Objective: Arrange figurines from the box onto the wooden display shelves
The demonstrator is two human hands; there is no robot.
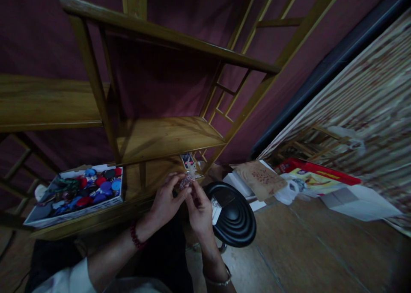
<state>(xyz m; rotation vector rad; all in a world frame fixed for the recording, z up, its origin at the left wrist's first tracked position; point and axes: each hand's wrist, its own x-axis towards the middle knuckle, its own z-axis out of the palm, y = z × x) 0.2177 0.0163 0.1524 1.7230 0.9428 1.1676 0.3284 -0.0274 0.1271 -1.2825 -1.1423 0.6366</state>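
Observation:
Between my two hands is a small, clear, shiny thing [185, 182], like crumpled plastic or a glassy trinket; its kind is too small to make out. My left hand [167, 201], with a dark red bead bracelet at the wrist, pinches it from the left. From the right, the fingers of my right hand [198, 207] close on it; a silvery bangle circles that wrist. Just beyond my fingertips a small dark box with pale wrapping [189, 161] lies on the lower wooden shelf [160, 170].
A white box [109, 204] full of coloured caps or lids stands to the left on the low shelf. On the right is a black round stool [237, 224] with a dark flat item on it. Brown paper packaging [259, 179], a plastic bag [287, 193] and a red box [324, 171] lie on the floor.

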